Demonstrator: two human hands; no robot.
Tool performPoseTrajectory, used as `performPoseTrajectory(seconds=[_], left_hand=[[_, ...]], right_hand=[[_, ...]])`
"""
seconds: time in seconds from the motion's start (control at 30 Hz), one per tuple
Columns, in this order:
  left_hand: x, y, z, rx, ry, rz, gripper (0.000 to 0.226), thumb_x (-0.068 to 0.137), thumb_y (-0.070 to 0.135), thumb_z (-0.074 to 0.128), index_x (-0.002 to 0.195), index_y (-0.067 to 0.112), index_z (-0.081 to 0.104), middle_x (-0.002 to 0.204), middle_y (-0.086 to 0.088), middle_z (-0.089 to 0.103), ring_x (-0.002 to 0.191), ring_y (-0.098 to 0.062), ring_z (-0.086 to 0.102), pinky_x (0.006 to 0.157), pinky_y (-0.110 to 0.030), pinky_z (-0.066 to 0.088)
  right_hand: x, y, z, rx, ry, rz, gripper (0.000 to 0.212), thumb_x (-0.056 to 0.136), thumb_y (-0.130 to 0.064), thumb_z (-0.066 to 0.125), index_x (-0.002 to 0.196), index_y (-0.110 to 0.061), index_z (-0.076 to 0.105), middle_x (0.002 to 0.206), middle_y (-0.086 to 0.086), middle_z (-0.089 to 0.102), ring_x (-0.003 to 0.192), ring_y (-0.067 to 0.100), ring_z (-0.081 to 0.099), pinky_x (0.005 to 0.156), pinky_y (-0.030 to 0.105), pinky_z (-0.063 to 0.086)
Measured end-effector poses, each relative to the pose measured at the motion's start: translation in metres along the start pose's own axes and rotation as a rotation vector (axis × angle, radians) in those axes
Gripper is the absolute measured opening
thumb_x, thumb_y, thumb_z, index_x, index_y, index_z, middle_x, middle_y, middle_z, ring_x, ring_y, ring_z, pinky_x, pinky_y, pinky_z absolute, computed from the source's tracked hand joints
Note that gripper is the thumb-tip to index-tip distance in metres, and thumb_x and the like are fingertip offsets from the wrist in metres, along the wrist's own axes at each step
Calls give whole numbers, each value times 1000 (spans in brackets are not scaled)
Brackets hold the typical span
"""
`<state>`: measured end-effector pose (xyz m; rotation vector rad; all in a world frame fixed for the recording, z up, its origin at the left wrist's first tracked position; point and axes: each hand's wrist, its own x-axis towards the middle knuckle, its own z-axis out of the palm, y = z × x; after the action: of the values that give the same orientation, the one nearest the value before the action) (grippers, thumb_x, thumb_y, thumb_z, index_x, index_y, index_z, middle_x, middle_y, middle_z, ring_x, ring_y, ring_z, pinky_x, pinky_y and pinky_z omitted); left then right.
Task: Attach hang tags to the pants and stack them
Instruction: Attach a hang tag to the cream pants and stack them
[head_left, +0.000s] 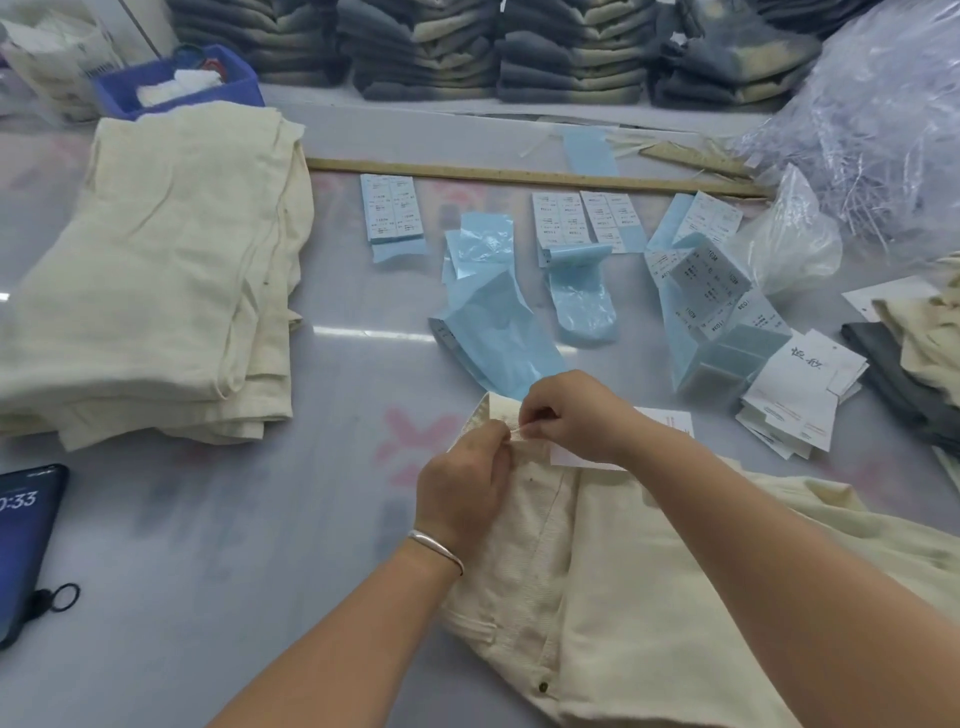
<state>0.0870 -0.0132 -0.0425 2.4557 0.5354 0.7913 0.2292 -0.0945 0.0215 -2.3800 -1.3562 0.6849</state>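
Item: cream pants (649, 597), lying on the worktop (208, 519) in front of the person, waistband turned toward the far edge.

Hands: left hand (462, 493) and right hand (566, 415) meet at the waistband, fingertips of both pinching something small there, probably the tag's string or fastener; too fine to make out. A white hang tag (670, 423) lies just behind the right hand, partly hidden by it.

Stock: spare hang tags (800, 400) in a loose heap to the right; sticker sheets (582, 221) on blue backing near the middle; stack of folded cream pants (156, 275) at left.

Other: phone (26, 540) at the left edge.

Risks, as judged: the fastener may slip from the pinch, since the hold is only at the fingertips; the tag could end up unthreaded or twisted; dragging the pants toward the stack could sweep up the stickers lying nearby.
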Motion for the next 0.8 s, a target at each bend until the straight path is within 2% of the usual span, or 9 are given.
performPoseTrajectory(seconds=[0.17,0.23,0.3,0.4,0.47,0.57,0.63,0.7,0.8], left_hand=[[-8,5,1,-15,72,-3,27,90,21,49,87,5,70,69,-4,67,54,-26,61,42,-27,43],[-8,8,3,-95,54,-150,10,90,17,61,85,9,62,65,5,61,54,-18,57,48,-21,39],[-7,9,4,-225,9,-337,18,85,17,71,75,19,56,57,12,53,54,-7,49,52,-12,33],[-4,9,2,-429,-86,-585,30,81,22,76,55,31,62,52,12,59,51,1,49,53,-12,36],[-3,10,-1,-522,-133,-701,30,82,22,75,53,30,69,53,7,63,50,-1,49,52,-14,39],[-5,16,-1,-658,-159,-860,25,81,21,77,59,32,76,54,3,61,47,-9,45,46,-19,42],[-8,22,1,-758,-115,-922,17,82,13,76,74,28,79,57,5,65,48,-9,50,46,-19,45],[-13,26,3,-865,-55,-935,16,84,4,72,90,18,77,66,8,72,55,-6,62,47,-18,48],[-19,27,5,-899,-31,-922,20,85,-1,69,93,16,76,78,15,75,61,-2,67,50,-13,46]], right_hand=[[7,2,-3,189,-226,121,9,81,-6,68,76,-9,73,56,-7,54,47,3,44,43,12,35],[11,3,-9,199,-325,155,16,77,-2,65,67,-13,69,49,-6,48,41,6,37,45,16,33],[14,1,-13,144,-399,160,14,74,-2,63,64,-11,65,50,-1,45,44,11,35,49,20,31],[19,-4,-15,83,-463,147,15,75,-2,63,61,-9,62,42,-5,43,38,8,33,40,14,29],[20,-4,-15,87,-481,137,24,76,-2,64,56,-16,60,40,-8,43,37,7,34,40,13,29],[19,-1,-11,126,-472,127,25,77,-5,68,60,-24,66,52,-2,45,44,10,35,47,18,30],[16,1,-7,130,-431,117,21,77,-6,70,63,-22,68,50,-6,43,45,8,35,48,19,31],[12,3,-3,112,-376,102,12,77,-6,69,69,-15,72,48,-9,41,45,7,34,47,17,30],[8,5,4,119,-314,121,10,77,-9,69,70,-15,73,53,-6,45,46,7,37,47,20,35]])
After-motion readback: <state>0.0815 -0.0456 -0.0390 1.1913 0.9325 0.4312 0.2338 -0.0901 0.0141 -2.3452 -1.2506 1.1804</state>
